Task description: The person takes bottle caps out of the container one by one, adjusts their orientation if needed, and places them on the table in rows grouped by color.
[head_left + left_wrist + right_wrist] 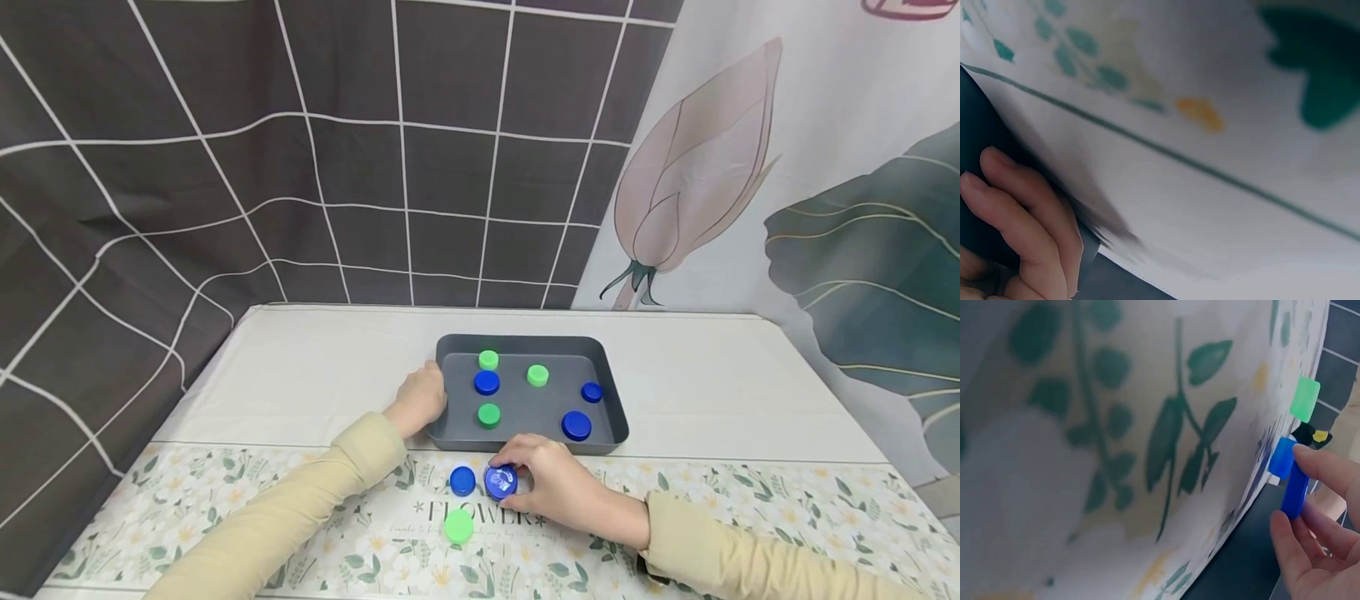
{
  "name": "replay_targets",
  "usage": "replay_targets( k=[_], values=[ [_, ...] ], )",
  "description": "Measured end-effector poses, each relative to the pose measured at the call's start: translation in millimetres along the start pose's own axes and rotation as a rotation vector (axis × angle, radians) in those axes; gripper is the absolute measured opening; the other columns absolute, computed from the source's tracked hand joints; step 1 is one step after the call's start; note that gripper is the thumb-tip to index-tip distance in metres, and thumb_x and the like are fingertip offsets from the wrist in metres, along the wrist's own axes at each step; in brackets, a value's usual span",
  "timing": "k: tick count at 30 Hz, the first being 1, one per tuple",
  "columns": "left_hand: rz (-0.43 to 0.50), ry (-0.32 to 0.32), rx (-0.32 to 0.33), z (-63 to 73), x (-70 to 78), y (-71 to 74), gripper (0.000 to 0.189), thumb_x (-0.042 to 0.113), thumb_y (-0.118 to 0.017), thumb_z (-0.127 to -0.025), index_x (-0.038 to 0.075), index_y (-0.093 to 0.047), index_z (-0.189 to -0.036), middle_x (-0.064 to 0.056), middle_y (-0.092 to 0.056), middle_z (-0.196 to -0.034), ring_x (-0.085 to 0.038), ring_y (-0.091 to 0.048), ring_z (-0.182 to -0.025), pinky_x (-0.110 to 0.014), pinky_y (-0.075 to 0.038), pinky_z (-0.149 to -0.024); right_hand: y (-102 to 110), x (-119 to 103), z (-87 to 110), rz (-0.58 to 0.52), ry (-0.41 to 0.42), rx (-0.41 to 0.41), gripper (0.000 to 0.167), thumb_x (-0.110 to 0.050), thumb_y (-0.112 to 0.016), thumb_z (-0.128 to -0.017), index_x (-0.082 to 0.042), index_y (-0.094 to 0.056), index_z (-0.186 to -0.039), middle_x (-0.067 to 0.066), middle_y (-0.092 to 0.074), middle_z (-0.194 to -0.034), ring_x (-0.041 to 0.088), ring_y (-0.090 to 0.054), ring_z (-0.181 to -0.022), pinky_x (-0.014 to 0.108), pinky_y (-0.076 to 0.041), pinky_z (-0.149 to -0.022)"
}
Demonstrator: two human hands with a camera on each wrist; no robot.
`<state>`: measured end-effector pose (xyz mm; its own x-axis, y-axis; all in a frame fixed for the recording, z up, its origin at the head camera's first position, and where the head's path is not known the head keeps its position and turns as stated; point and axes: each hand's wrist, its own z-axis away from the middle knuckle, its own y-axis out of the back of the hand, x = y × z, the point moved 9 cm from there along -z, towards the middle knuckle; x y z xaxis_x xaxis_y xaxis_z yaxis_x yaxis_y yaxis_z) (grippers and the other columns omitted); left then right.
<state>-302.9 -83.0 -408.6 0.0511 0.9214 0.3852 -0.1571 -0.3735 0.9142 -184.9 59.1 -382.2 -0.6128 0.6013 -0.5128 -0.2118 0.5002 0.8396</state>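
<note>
six plastic caps are contained in the dark gray tray (525, 404): a light green cap (488, 359) at the back, a blue cap (487, 383) just in front of it, a second light green cap (537, 375) near the middle, a darker green cap (489, 416), a small blue cap (592, 392) and a larger blue cap (577, 426). three more are left outside, on the near side. of these, the printed blue cap (500, 482) is pinched at its rim between thumb and fingers of the right hand (553, 479); whether the floral tablecloth (405, 533) is touched by it cannot be told. a plain blue cap (462, 481) is placed just beside it, and a bright green cap (459, 527) nearer the person; neither is held. the tray's left wall is gripped by the curled fingers of the left hand (420, 398). the work is judged to be part-way along, with two thirds of the visible caps inside, colors mixed.
</note>
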Motion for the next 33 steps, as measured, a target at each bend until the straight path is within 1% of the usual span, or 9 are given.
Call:
replay_targets(
  k=[1, 3, 6, 8, 20, 27, 33],
  values=[
    [0.001, 0.000, 0.001, 0.1, -0.1, 0.0, 0.023, 0.000, -0.047, -0.093, -0.013, -0.048, -0.112, -0.016, -0.057, -0.072, -0.019, -0.057, -0.055, -0.023, -0.049, -0.044, -1, -1, 0.1, 0.017, 0.002, -0.004, 0.038, -0.018, -0.085, -0.071, -0.011, -0.071, -0.106, -0.001, -0.068, -0.105, 0.011, -0.064, -0.093, 0.021, -0.055, -0.077],
    [0.002, -0.001, 0.004, 0.0, -0.2, 0.1, 0.022, -0.001, -0.047, -0.093, -0.013, -0.048, -0.111, -0.016, -0.057, -0.072, -0.019, -0.057, -0.055, -0.023, -0.049, -0.044, -2, -2, 0.0, 0.052, 0.004, -0.011, 0.039, -0.019, -0.085, -0.071, -0.011, -0.071, -0.106, -0.001, -0.068, -0.105, 0.014, -0.064, -0.097, 0.025, -0.056, -0.082],
    [0.003, 0.002, 0.004, -0.4, -0.5, -0.3, 0.022, -0.001, -0.047, -0.092, -0.013, -0.048, -0.111, -0.016, -0.057, -0.072, -0.019, -0.057, -0.055, -0.023, -0.049, -0.044, -5, -1, -0.6, 0.063, -0.002, -0.028, 0.039, -0.019, -0.085, -0.071, -0.010, -0.071, -0.106, 0.000, -0.069, -0.105, 0.015, -0.065, -0.098, 0.028, -0.056, -0.084],
    [0.001, 0.003, 0.003, -0.5, -0.7, -0.2, 0.022, -0.001, -0.047, -0.092, -0.013, -0.048, -0.111, -0.016, -0.057, -0.072, -0.019, -0.057, -0.055, -0.023, -0.049, -0.044, -7, -1, -1.1, 0.082, -0.004, -0.038, 0.038, -0.019, -0.085, -0.072, -0.010, -0.071, -0.106, -0.001, -0.069, -0.105, 0.018, -0.065, -0.102, 0.033, -0.055, -0.088],
    [0.011, -0.004, 0.002, 0.4, 0.1, 0.1, 0.025, -0.001, -0.047, -0.092, -0.014, -0.047, -0.113, -0.017, -0.058, -0.073, -0.020, -0.058, -0.056, -0.024, -0.049, -0.045, -11, 1, -1.8, 0.126, -0.048, -0.092, 0.038, -0.018, -0.082, -0.075, -0.008, -0.070, -0.109, 0.004, -0.069, -0.109, 0.020, -0.065, -0.104, 0.033, -0.056, -0.087],
    [0.008, 0.004, 0.005, -0.3, -0.8, -0.5, 0.023, -0.001, -0.047, -0.092, -0.013, -0.048, -0.112, -0.017, -0.058, -0.073, -0.020, -0.058, -0.056, -0.023, -0.049, -0.045, -12, 2, -2.7, 0.131, -0.061, -0.095, 0.038, -0.018, -0.081, -0.075, -0.007, -0.070, -0.110, 0.005, -0.069, -0.110, 0.021, -0.065, -0.105, 0.034, -0.056, -0.088],
    [0.010, 0.000, 0.007, 1.0, -0.8, -0.4, 0.023, -0.001, -0.047, -0.092, -0.013, -0.048, -0.112, -0.017, -0.058, -0.072, -0.020, -0.058, -0.054, -0.023, -0.049, -0.044, -11, 0, -2.0, 0.151, -0.044, -0.092, 0.039, -0.019, -0.081, -0.075, -0.007, -0.070, -0.110, 0.005, -0.069, -0.111, 0.021, -0.065, -0.105, 0.034, -0.056, -0.088]
  ],
)
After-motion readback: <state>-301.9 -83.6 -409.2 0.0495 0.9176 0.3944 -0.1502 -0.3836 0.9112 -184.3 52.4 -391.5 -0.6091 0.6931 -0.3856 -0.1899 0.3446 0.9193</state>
